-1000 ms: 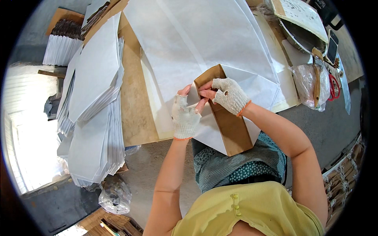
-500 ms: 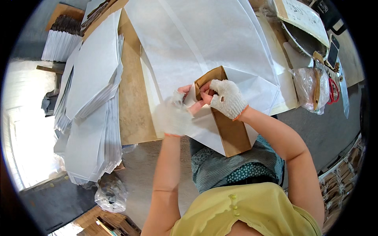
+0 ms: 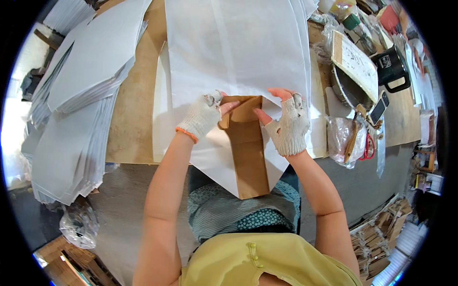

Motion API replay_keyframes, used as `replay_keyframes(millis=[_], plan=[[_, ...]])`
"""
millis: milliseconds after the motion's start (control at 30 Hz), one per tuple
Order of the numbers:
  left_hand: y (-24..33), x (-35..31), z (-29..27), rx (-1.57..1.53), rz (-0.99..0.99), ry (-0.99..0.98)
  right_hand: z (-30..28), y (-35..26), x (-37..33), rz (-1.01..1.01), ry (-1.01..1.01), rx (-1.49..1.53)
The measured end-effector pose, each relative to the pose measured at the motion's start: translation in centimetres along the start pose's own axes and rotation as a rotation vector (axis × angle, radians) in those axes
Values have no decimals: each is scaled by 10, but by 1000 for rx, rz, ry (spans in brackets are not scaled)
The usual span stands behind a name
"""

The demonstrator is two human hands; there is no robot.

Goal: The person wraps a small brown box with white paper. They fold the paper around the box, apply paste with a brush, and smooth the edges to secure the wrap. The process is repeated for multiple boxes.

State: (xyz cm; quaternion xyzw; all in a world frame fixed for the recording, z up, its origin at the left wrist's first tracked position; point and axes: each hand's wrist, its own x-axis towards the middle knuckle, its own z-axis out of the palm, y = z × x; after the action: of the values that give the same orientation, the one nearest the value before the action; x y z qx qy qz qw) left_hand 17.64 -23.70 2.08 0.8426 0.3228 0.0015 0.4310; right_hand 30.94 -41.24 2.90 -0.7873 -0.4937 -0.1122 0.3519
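One brown folded panel [image 3: 248, 157] lay in the middle, at the near end of a large white paper sheet [image 3: 202, 57], its lower end reaching toward six o'clock past the edge of the one brown surface [image 3: 131, 109]. Two hands in cut-off white gloves worked at it. At its ten o'clock, the left hand [image 3: 201, 117] had its thumb across the panel's upper corner; whether the fingers pinched it from behind could not be told. At two o'clock, the right hand [image 3: 291, 126] was open, thumb at the panel's right edge, the other fingers spread well away from the thumb. Farther out, white sheets [image 3: 93, 66] lay in overlapping stacks toward nine and ten. Toward two stood one bucket [image 3: 341, 86] and one black mug [image 3: 392, 69]; toward three lay one brush [image 3: 353, 141] and one pair of red-handled scissors [image 3: 368, 148].
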Motion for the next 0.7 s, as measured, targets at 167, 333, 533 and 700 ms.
replay_keyframes(millis=[167, 333, 533, 700], plan=[[-10, 1, 11, -168, -4, 49, 3, 13, -4, 82, -130, 55], [-9, -3, 11, -188, 20, 69, 1, 16, -7, 90, -147, 31], [-12, -9, 16, -380, 50, 86, 8, 12, -8, 91, -161, -21], [-10, -9, 11, -334, 5, 45, -4, 8, 0, 145, -257, 53]])
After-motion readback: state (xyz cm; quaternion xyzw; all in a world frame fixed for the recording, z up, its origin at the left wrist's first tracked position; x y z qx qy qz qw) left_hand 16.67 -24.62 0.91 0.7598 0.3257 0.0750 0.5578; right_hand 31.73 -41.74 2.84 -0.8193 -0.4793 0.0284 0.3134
